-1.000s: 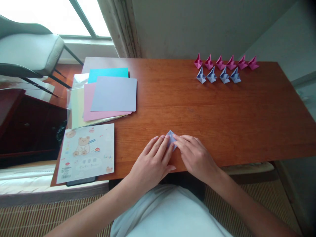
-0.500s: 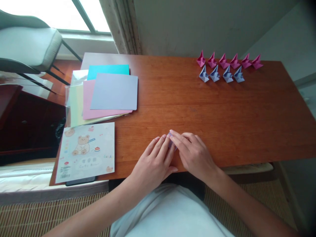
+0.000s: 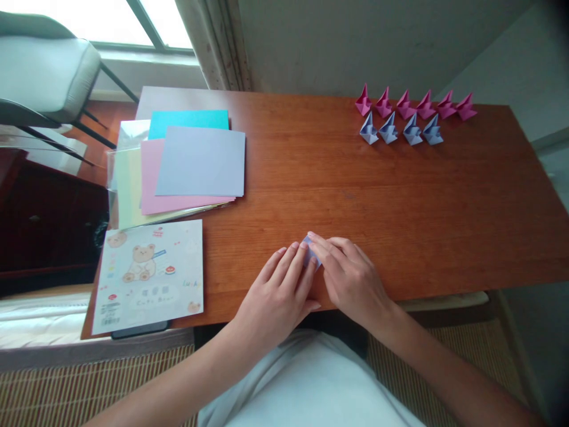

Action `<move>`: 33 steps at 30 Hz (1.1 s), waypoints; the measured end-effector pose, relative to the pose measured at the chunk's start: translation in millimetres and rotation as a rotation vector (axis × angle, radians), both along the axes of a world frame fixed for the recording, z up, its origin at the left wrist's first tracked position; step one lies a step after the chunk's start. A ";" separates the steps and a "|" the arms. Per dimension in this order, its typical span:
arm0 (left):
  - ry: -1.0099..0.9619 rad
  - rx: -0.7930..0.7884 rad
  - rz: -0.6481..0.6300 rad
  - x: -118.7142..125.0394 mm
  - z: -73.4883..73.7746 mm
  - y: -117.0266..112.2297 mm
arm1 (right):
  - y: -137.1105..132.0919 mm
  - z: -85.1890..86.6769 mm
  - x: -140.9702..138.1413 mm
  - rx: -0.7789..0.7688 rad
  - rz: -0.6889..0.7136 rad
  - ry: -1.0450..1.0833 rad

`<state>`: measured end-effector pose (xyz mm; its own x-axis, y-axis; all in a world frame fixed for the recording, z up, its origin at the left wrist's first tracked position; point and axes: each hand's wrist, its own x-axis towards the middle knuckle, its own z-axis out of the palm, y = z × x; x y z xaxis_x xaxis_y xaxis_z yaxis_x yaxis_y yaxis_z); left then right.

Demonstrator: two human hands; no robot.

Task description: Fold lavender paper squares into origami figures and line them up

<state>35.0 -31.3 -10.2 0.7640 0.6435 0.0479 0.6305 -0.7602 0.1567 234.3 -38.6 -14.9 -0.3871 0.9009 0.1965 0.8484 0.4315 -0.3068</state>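
- The bench [image 3: 400, 201] spans the view, its near edge partly covered by the forearms.
- A chair [image 3: 44, 77] at the left is cut off by the frame.
- Loose sheets overlap on the bench's left side, a lilac sheet [image 3: 202, 163] uppermost and hiding parts of those below.
- Just nearer lies a bear-printed cover [image 3: 149, 290], its small lettering hard to read; a dark flat object [image 3: 142, 330] peeks out beneath.
- The left hand [image 3: 279, 287] lies nearly flat, fingers extended and slightly apart, tips on the folded paper.
- The right hand [image 3: 353, 276] is loosely curled, fingertips on the paper's far end beside the left's; its thumb is hidden, so whether it pinches I cannot tell.
- Six pink figures [image 3: 405, 107] stand behind four pale-blue figures [image 3: 412, 130], far right.
- The small folded paper [image 3: 308, 254] is on the bench near its front edge, mostly covered by fingers.
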 end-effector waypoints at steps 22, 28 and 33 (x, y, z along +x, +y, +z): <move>-0.180 -0.023 -0.024 -8.3 1.8 17.3 | 20.0 -5.2 38.3 -0.057 0.142 0.193; -0.130 -0.077 -0.076 -12.9 2.7 14.5 | 26.2 -5.6 41.8 -0.008 0.190 0.164; -0.088 -0.132 -0.156 -19.7 2.1 13.3 | 25.4 -6.2 42.3 0.017 0.203 0.148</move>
<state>15.3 -18.0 -8.1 0.8513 0.5230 0.0419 0.4864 -0.8166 0.3109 276.7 -13.2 -21.1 -0.5253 0.8037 0.2793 0.6901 0.5945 -0.4127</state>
